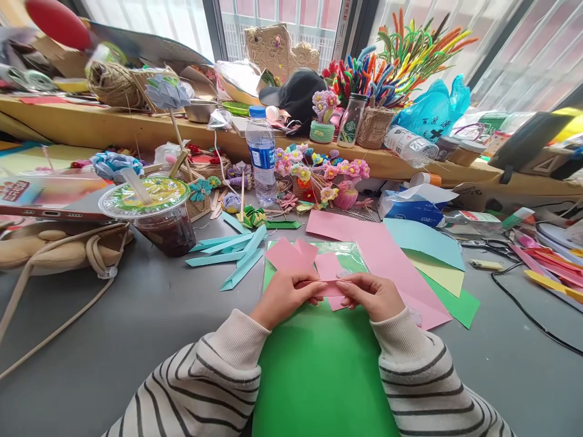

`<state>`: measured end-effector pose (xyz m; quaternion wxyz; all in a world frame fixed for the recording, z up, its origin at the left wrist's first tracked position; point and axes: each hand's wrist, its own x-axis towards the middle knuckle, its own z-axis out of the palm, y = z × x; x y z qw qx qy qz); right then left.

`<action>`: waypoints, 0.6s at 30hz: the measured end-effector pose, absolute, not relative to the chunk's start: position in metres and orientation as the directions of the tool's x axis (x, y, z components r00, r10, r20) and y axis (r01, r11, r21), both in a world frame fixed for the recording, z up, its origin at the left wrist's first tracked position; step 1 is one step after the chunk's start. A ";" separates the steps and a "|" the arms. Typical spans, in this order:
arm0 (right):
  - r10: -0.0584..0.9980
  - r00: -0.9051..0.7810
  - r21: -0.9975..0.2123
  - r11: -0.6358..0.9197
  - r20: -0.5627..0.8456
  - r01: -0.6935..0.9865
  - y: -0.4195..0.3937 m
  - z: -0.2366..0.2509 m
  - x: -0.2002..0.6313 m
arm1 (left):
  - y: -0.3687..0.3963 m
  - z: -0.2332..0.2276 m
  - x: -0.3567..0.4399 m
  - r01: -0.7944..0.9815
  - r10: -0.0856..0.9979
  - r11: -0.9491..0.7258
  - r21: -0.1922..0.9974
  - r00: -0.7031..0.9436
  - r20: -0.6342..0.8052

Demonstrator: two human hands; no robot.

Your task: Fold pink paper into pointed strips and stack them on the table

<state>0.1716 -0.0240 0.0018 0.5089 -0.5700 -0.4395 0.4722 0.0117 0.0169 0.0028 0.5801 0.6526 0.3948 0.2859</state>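
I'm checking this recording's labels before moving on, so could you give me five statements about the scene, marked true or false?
1. The left hand and right hand both hold one pink paper piece. True.
2. The water bottle has a red lid. False: the water bottle's lid is blue.
3. In the picture, blue paper strips lie right of the drink cup. True.
4. The right hand lies flat, holding nothing. False: it pinches the pink paper piece.
5. Both sleeves are striped. True.
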 end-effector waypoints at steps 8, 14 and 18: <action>0.986 0.147 -0.996 -0.081 -0.074 0.044 -0.022 -0.001 0.172 | 0.017 0.004 0.011 0.183 0.849 0.022 0.983 0.516 -0.115; 0.989 0.060 -0.908 0.100 0.136 0.406 -0.022 0.002 0.170 | 0.016 0.003 0.011 0.212 0.810 -0.074 0.975 0.582 -0.065; 0.983 0.146 -0.898 0.037 0.111 0.439 -0.022 0.005 0.190 | 0.017 0.003 0.011 0.195 0.829 -0.013 0.981 0.550 -0.098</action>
